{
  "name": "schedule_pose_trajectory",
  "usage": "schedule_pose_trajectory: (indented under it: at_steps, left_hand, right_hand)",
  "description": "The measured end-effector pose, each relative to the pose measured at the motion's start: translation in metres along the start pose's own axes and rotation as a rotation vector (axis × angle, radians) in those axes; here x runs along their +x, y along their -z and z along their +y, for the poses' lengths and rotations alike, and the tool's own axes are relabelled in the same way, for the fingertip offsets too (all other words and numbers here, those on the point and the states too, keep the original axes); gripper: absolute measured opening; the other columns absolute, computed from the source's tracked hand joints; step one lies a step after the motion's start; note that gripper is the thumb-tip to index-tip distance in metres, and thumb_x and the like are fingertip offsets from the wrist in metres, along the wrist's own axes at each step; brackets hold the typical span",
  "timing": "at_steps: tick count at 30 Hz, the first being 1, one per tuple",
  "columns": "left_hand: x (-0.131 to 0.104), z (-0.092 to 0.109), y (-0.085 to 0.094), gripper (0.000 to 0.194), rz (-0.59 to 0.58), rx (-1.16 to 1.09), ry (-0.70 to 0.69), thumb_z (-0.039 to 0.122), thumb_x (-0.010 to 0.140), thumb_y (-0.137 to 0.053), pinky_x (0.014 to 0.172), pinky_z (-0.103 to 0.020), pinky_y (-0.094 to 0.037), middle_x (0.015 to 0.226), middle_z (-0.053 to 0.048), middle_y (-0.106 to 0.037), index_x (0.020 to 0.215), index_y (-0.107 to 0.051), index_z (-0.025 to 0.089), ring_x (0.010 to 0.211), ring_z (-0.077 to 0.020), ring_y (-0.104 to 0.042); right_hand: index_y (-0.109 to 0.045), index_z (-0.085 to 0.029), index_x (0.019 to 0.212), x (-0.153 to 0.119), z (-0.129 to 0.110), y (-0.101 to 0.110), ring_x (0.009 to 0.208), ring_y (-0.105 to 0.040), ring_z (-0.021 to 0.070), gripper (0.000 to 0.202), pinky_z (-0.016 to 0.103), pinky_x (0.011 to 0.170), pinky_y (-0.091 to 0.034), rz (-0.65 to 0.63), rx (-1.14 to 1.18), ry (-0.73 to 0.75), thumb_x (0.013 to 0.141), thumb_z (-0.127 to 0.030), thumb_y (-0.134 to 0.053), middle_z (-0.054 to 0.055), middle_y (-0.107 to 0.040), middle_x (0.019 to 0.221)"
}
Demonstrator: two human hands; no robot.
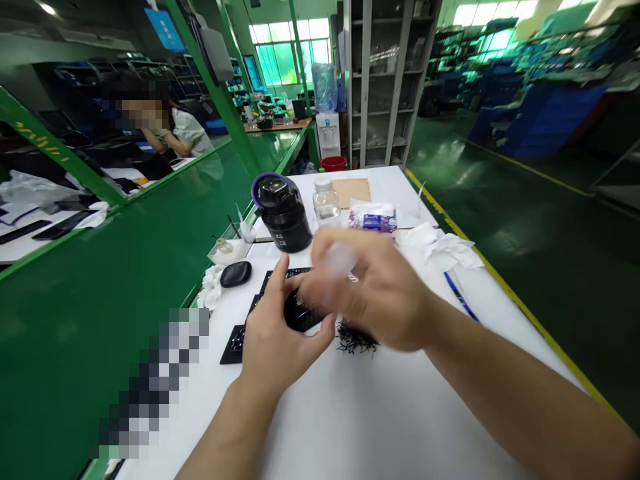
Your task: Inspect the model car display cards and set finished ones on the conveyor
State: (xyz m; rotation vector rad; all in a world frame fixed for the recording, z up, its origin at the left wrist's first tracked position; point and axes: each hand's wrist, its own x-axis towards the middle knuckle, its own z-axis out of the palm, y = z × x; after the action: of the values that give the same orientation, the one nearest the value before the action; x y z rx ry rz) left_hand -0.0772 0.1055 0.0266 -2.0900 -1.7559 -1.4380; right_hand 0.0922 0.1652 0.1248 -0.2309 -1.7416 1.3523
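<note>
Over the white table, my left hand (280, 327) has its thumb and fingers spread apart, beside black trays (305, 320) holding small dark parts. My right hand (380, 287) is blurred by motion, with its fingers curled around a small whitish, translucent object (341, 259) that looks like a bottle. Partly under my right hand lies a pile of thin black pieces (357, 339). Part of the trays is hidden behind both hands.
A black jug (285, 223), a clear bottle (327, 203) and a tissue pack (373, 219) stand behind the hands. A black mouse-like object (236, 274) lies left, crumpled tissues (440, 247) and a blue tool (460, 297) right. Another person sits at the far left.
</note>
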Motion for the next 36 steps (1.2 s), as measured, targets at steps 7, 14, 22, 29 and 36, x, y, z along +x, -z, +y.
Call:
schedule_pose_trajectory:
  at_steps: [7, 14, 22, 29, 36]
  left_hand:
    - [0.004, 0.046, 0.021, 0.098, -0.262, 0.069, -0.267, 0.028, 0.075, -0.072, 0.094, -0.044, -0.054, 0.121, -0.007, -0.071, 0.156, -0.017, 0.023, 0.111, -0.0284, -0.066]
    - [-0.051, 0.069, 0.020, 0.097, -0.674, 0.060, -0.408, 0.020, 0.070, -0.070, 0.089, -0.048, -0.053, 0.116, -0.009, -0.070, 0.152, -0.019, 0.022, 0.104, -0.0309, -0.062]
    - [-0.083, 0.053, 0.021, 0.089, -0.836, 0.018, -0.276, 0.025, 0.083, -0.069, 0.109, -0.051, -0.043, 0.140, -0.014, -0.056, 0.154, -0.015, 0.020, 0.126, -0.0303, -0.051]
    - [-0.035, 0.029, 0.016, 0.027, -0.594, 0.278, 0.009, 0.021, 0.096, -0.048, 0.098, -0.046, -0.050, 0.119, -0.010, -0.066, 0.116, -0.067, 0.019, 0.111, -0.0255, -0.057]
    - [-0.013, 0.017, -0.009, 0.014, -0.722, 0.390, -0.055, 0.019, 0.090, -0.061, 0.085, -0.040, -0.052, 0.090, -0.005, -0.071, 0.087, -0.075, 0.020, 0.087, -0.0223, -0.061]
  right_hand:
    - [-0.056, -0.020, 0.072, -0.023, 0.018, 0.083, 0.060, -0.049, 0.0132, 0.041, 0.025, 0.059, -0.045, 0.675, 0.063, -0.135, 0.074, -0.055, -0.078, -0.003, -0.049, 0.063]
    - [-0.059, -0.014, 0.086, -0.066, 0.101, 0.104, 0.060, -0.054, 0.0105, 0.029, 0.025, 0.059, -0.050, 0.822, 0.000, -0.333, 0.099, -0.039, -0.062, -0.003, -0.056, 0.073]
    - [-0.063, -0.013, 0.087, -0.072, 0.123, 0.112, 0.067, -0.060, 0.0123, 0.023, 0.027, 0.065, -0.053, 0.748, -0.099, -0.462, 0.098, -0.033, -0.065, -0.001, -0.061, 0.080]
    - [-0.054, -0.018, 0.068, -0.071, 0.105, 0.104, 0.058, -0.049, 0.0111, 0.032, 0.024, 0.059, -0.044, 0.862, -0.129, -0.344, 0.086, -0.038, -0.071, -0.005, -0.049, 0.063]
    - [-0.052, -0.018, 0.073, -0.075, 0.099, 0.106, 0.055, -0.049, 0.0109, 0.032, 0.025, 0.056, -0.046, 0.807, -0.019, -0.367, 0.089, -0.042, -0.066, -0.005, -0.048, 0.063]
